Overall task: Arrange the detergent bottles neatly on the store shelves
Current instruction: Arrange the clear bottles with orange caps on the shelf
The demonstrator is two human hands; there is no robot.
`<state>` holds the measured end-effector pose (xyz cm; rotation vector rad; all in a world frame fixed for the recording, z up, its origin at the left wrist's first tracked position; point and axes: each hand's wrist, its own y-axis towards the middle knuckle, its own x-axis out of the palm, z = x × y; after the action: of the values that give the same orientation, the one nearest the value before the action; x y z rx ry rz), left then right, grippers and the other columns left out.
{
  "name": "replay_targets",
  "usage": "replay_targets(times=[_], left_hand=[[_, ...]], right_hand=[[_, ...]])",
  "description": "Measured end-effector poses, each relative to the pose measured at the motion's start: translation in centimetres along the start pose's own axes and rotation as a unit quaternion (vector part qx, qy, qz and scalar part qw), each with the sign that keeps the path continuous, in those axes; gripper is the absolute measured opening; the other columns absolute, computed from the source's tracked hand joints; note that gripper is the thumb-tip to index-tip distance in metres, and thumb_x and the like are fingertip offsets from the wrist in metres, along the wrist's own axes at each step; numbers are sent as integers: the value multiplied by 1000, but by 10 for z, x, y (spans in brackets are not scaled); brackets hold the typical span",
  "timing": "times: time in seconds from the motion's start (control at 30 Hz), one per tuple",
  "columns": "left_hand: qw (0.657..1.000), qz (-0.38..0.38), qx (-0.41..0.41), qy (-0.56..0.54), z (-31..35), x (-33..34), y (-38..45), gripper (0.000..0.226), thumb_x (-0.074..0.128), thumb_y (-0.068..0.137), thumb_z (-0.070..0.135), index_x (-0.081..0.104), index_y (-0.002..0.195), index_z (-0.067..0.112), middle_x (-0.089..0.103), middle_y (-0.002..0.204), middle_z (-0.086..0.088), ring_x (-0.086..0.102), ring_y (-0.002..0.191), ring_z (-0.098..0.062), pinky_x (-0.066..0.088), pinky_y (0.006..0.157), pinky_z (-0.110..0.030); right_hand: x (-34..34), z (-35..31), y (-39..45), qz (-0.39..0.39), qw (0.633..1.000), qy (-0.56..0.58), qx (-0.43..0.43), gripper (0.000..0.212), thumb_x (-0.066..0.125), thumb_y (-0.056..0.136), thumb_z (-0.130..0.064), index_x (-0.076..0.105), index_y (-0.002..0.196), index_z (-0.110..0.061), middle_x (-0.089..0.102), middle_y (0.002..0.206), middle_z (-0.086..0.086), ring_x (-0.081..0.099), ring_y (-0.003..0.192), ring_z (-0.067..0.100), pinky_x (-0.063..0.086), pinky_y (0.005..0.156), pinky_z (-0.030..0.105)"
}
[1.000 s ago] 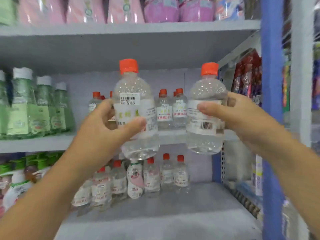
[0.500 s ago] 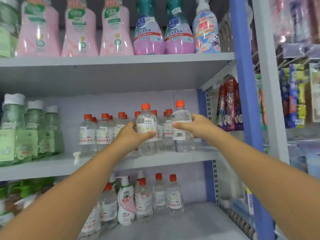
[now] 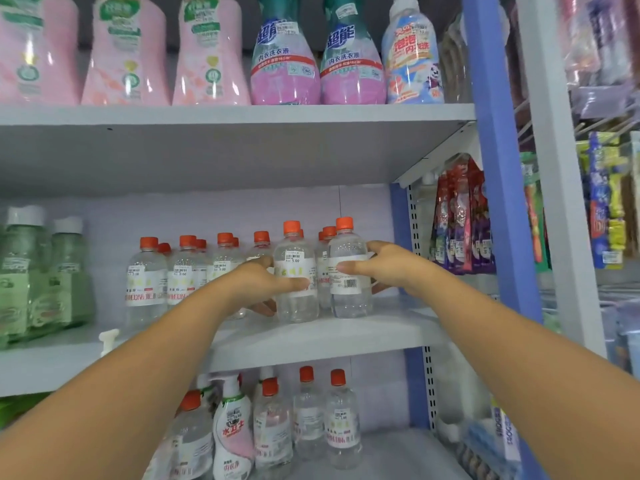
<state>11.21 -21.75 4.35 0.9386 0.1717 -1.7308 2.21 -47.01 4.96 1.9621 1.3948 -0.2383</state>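
Store shelving fills the view, and both clear bottles are now down on the middle shelf [image 3: 346,337], no longer held up in front of the face as a second ago. Left hand [image 3: 258,284] wraps its grip round the left bottle [image 3: 296,271]; right hand [image 3: 388,268] curls round the right bottle [image 3: 348,268]. They stand upright, just beside each other, at the front of the orange-capped row [image 3: 187,268]. Placement looks nearly done; release comes next, I'd say.

"5.00" on clear bottle [image 3: 296,271]
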Motion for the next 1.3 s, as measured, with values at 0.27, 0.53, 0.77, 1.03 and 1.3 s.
replay_targets(times=[0.27, 0.53, 0.77, 1.03, 1.3], left_hand=[[999, 7, 24, -47, -10, 7, 15, 74, 89, 73, 55, 54, 130, 21, 69, 111, 4, 78, 85, -17, 66, 78, -34], [997, 39, 56, -48, -13, 17, 13, 52, 83, 82, 51, 51, 116, 28, 65, 96, 13, 66, 59, 12, 44, 43, -4], [997, 23, 56, -47, -14, 15, 8, 53, 85, 81, 48, 49, 118, 36, 63, 99, 21, 64, 83, 3, 45, 47, -5], [997, 15, 42, -69, -13, 17, 6, 54, 86, 80, 46, 52, 119, 31, 67, 107, 13, 71, 94, -8, 60, 67, -15], [997, 40, 49, -33, -7, 24, 2, 59, 83, 82, 52, 40, 117, 32, 57, 103, 11, 68, 86, -10, 46, 42, -8]], right_hand=[[-3, 8, 20, -31, 999, 6, 18, 59, 84, 84, -40, 54, 128, -15, 71, 116, 2, 75, 96, 18, 64, 78, 31], [9, 24, 27, -11, 1000, 8, -26, 45, 77, 90, -44, 62, 126, -21, 73, 110, -3, 75, 95, 16, 63, 87, 39], [15, 24, 20, 8, 999, 13, -29, 58, 79, 87, -46, 56, 133, -21, 68, 114, -1, 73, 95, 14, 65, 78, 33], [12, 22, 22, -18, 999, 23, -20, 52, 78, 90, -39, 59, 132, -17, 74, 116, 1, 75, 98, 18, 63, 88, 39], [21, 20, 21, -6, 1000, 24, -13, 58, 82, 84, -47, 51, 127, -23, 67, 116, -2, 71, 98, 12, 60, 74, 28]])
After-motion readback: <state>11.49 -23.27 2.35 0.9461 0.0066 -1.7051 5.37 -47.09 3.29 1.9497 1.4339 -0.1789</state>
